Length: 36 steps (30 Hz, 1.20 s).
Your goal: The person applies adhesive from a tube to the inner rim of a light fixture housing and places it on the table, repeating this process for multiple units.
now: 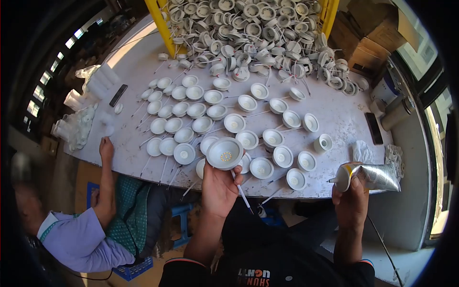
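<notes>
My left hand (219, 187) holds a white round lamp housing (224, 153) up over the table's near edge, its open face with a yellow LED disc towards me and its thin wire hanging down past my palm. My right hand (351, 201) grips a silver squeeze tube (375, 176) with a white nozzle pointing left, held off the table's near right corner. The two hands are apart. Several more white housings (201, 124) lie face up in rows on the white table (339, 117).
A big heap of housings (253, 33) fills the far side between yellow posts. Another person sits at the left, a hand (106, 148) on the table edge. A dark phone (374, 128), a crumpled rag (362, 152), cardboard boxes (373, 43) and stacked plastic parts (79, 124) surround the work.
</notes>
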Each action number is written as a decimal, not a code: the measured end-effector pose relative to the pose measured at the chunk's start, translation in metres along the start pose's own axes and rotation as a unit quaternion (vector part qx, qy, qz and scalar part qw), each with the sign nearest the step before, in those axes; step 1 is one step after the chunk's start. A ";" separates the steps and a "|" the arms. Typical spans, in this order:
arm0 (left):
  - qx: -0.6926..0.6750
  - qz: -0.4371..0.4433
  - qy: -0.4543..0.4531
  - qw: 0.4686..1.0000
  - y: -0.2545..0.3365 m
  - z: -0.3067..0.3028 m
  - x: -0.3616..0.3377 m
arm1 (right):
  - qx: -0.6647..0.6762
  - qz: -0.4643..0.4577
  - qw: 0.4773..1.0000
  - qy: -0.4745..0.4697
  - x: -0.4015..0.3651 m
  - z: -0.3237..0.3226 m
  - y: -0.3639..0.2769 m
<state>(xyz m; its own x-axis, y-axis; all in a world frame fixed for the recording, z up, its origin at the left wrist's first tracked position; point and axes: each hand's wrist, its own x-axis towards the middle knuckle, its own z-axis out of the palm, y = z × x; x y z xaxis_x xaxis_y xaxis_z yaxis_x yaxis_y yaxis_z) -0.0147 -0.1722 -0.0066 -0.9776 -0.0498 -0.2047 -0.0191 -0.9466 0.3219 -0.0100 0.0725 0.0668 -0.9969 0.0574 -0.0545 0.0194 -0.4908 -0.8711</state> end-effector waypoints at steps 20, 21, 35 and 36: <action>0.470 0.245 0.449 0.719 0.337 -0.246 0.052 | -0.102 -0.064 0.990 0.067 0.030 0.028 0.034; 0.522 0.246 0.470 0.668 0.340 -0.249 0.056 | -0.112 -0.060 0.990 0.063 0.030 0.030 0.035; 0.764 0.485 0.344 0.249 0.306 -0.178 0.119 | -0.163 -0.050 0.983 0.069 0.044 0.039 0.040; 0.783 0.462 0.278 0.310 0.304 -0.172 0.132 | -0.152 -0.058 0.983 0.083 0.045 0.041 0.042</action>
<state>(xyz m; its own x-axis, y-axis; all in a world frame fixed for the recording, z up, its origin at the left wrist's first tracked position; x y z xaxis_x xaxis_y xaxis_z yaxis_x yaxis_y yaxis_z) -0.1134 -0.5213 -0.0943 -0.5381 -0.5281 0.6569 -0.2889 0.8477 0.4449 -0.0571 0.0187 0.0480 -0.9679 0.2513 -0.0031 -0.0466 -0.1917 -0.9804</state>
